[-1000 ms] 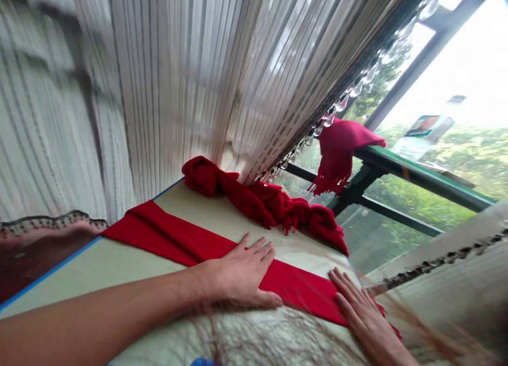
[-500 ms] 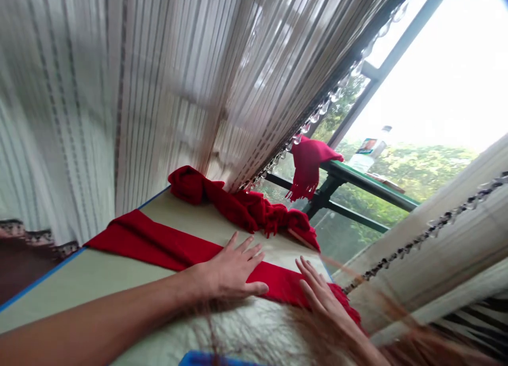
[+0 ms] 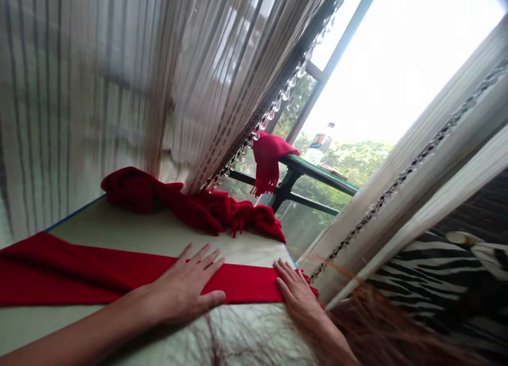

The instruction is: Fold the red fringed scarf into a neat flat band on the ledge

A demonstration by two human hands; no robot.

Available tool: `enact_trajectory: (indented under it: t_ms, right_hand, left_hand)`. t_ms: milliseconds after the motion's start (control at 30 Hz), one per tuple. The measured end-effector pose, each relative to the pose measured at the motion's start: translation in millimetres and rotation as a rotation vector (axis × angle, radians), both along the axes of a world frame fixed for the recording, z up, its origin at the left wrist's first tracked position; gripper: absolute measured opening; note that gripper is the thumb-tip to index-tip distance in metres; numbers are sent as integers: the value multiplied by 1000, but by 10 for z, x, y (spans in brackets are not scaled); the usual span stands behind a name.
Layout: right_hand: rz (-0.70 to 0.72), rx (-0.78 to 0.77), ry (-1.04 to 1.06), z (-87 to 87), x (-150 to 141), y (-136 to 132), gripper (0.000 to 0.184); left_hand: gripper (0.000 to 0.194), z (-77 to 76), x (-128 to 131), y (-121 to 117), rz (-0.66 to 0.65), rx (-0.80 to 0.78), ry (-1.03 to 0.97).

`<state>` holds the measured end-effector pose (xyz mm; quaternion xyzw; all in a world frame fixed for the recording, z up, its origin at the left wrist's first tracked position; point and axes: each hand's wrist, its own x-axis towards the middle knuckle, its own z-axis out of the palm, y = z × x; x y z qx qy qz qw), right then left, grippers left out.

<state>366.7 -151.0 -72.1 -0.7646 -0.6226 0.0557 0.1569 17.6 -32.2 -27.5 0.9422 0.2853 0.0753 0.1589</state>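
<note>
A long red scarf [image 3: 250, 284] lies folded into a strip across the pale tabletop [image 3: 143, 231], its fringe at the right edge. My left hand [image 3: 184, 284] rests flat on the strip's middle with fingers spread. Near the fringed end, my right hand [image 3: 296, 289] lies on the scarf, fingers stretched out. The strip is smooth between my hands and looser, with a diagonal fold, toward the left. Behind it a second red scarf [image 3: 198, 210] lies bunched along the table's far edge. Strands of hair blur the bottom of the view.
Sheer striped curtains [image 3: 99, 90] with a beaded edge hang behind the table. Another red fringed cloth [image 3: 268, 162] drapes over a green-topped rail [image 3: 317, 172] by the window, with a plastic bottle [image 3: 319, 143] beside it. Zebra-patterned fabric [image 3: 420, 281] is at the right.
The view has turned to the right, so the scene sits further left. My right hand has come down flat on the scarf near its fringe; my left hand stays on the strip.
</note>
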Motion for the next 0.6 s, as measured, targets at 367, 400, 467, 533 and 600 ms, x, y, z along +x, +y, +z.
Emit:
enact_trajectory:
  t_ms: [367, 400, 467, 533, 600]
  right_hand:
    - [-246, 342, 118, 230, 616, -627, 53]
    - [-214, 349, 125, 245, 529, -704, 49]
    - [-141, 337, 141, 243, 366, -814, 43]
    - [-91, 325, 154, 218, 288, -862, 40]
    - [-88, 336, 159, 197, 336, -869, 39]
  left_hand:
    - [76, -261, -8, 178, -43, 57, -62]
    - [76, -267, -8, 184, -42, 63, -67]
    - [75, -267, -2, 190, -36, 70, -74]
    - [76, -246, 7, 188, -32, 68, -70]
    - [76, -206, 12, 173, -30, 57, -57]
